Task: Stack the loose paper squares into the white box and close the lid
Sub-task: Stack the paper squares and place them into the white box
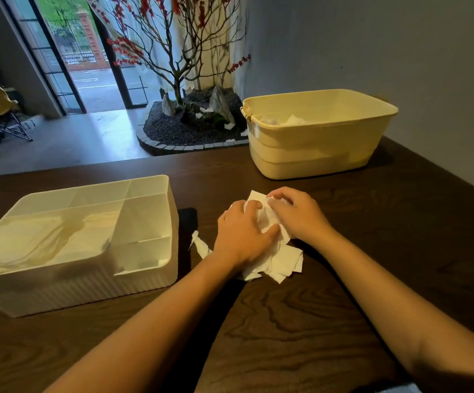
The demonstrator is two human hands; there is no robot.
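White paper squares (pixel 282 259) lie on a dark brown counter (pixel 301 321) with swirling wood grain, between a white box (pixel 94 279) with ribbed sides at its left edge and a pale yellow tub (pixel 315 148) toward its far right corner.

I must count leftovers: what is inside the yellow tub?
White paper pieces show above the near rim of the yellow tub. Its wall hides the bottom, so the amount cannot be told.

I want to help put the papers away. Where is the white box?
In the head view the white box sits on the left side of the dark table, lid open, just left of the paper pile under both hands.
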